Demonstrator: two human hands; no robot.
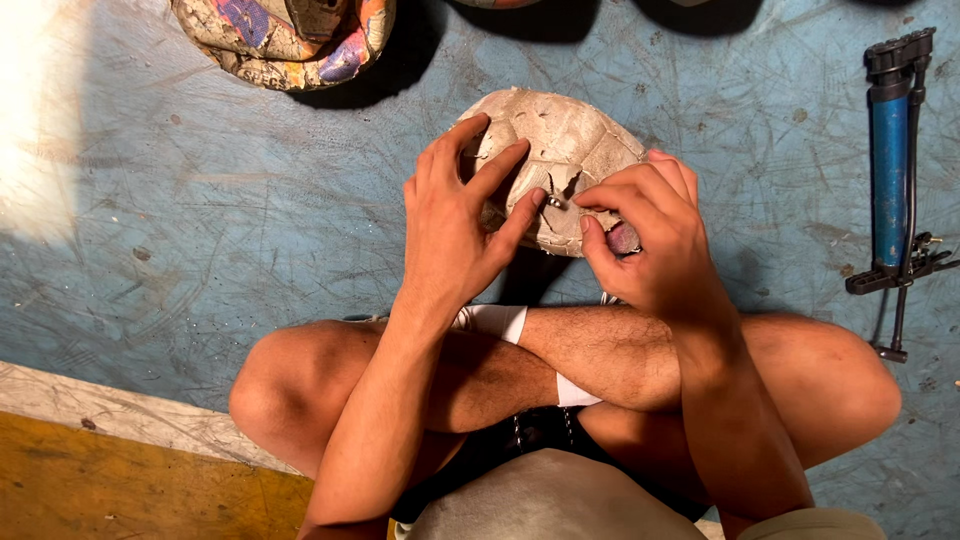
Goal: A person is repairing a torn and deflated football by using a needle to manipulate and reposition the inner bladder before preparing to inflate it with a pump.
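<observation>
In the upper middle of the frame, a worn, cracked whitish ball [560, 150] lies on the scratched blue floor [250, 220], just beyond the person's crossed bare legs [600, 360]. Both hands rest on its near side. The left hand [455, 220] lies over the ball's left half with fingers spread, the forefinger curling over the top edge and the thumb stretched right toward a small metal piece [553, 199] that sticks out of the peeling skin at the ball's centre. The right hand [650, 240] covers the ball's lower right part; its forefinger and thumb are drawn together at that metal piece, apparently pinching it, though the contact itself is too small to make out surely. The two hands nearly meet at that spot. At the top left of the frame sits a second ball [285, 40], tattered, with orange, purple and cream patches, partly cut off by the edge and well apart from the hands. At the far right a blue pump [890, 170] with a black handle and foot lies lengthwise on the floor. At the lower left, a pale strip borders a yellow surface [120, 490].
</observation>
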